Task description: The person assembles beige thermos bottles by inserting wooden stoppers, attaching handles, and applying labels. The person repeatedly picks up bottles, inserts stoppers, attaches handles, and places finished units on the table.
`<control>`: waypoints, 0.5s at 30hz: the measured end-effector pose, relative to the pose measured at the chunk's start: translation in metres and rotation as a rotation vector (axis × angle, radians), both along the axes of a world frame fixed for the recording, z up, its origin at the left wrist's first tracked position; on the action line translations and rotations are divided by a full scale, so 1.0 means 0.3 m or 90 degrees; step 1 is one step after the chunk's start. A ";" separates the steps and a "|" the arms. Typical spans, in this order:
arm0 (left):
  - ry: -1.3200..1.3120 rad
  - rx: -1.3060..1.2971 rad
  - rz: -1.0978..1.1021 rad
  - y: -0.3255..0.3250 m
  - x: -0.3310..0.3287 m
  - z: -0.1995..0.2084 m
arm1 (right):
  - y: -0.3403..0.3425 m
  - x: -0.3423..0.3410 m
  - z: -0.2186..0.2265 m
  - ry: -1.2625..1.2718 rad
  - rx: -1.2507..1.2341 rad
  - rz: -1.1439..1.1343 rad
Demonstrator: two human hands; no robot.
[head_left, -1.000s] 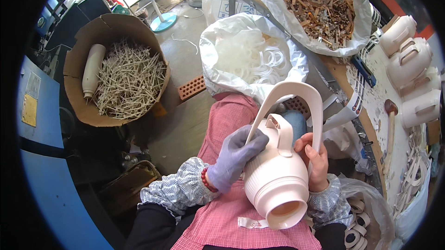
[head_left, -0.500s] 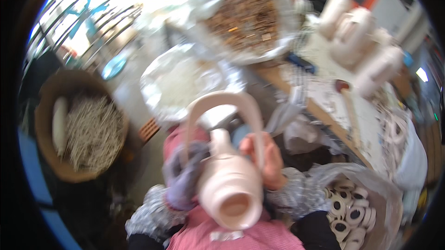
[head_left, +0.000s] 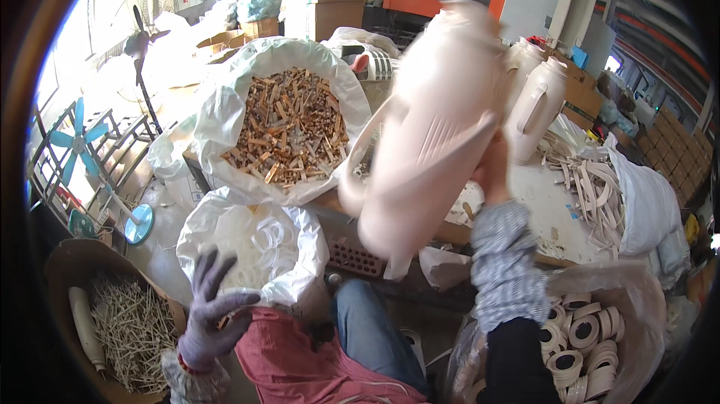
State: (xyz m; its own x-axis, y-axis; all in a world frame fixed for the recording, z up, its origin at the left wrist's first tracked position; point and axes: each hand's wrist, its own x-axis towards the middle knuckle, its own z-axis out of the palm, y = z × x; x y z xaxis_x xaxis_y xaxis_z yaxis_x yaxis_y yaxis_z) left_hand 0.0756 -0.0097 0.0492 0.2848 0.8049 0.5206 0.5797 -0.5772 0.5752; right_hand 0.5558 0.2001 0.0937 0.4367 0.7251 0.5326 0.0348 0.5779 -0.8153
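Note:
A pale pink plastic jug shell (head_left: 439,119), tilted and smeared by motion, is held up over the front edge of the bench. My bare right hand (head_left: 491,168) grips it from its right side; the fingers are partly hidden behind it. A loop handle curves along the jug's left side. Lower left, my left hand (head_left: 217,303) in a lilac glove holds nothing, its fingers spread apart. It hovers beside a white-lined bag of translucent plastic rings (head_left: 274,246). Behind the held jug, similar pink jugs (head_left: 536,108) stand on the bench (head_left: 536,213).
A lined bag of small brown pieces (head_left: 292,127) stands beyond the ring bag. Thin sticks fill a carton (head_left: 64,254) at left; pink ring-shaped parts (head_left: 581,333) fill a bag at right. Pink strips (head_left: 592,194) lie on the bench. A blue fan (head_left: 77,142) stands far left.
The jug has gone from my lap up and to the right, in my right hand. My left hand has let go of it and moved left, fingers spreading. The view has tilted up.

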 end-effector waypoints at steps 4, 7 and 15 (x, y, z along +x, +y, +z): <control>0.075 -0.220 -0.105 0.008 -0.075 -0.155 | 0.188 0.234 0.030 -0.010 0.147 -0.026; -0.081 -0.379 -0.119 -0.005 -0.069 -0.258 | 0.379 0.225 -0.040 -0.193 0.053 -0.038; -0.353 -0.522 0.155 -0.096 -0.149 -0.363 | 0.715 0.375 -0.085 -0.513 -0.203 -0.553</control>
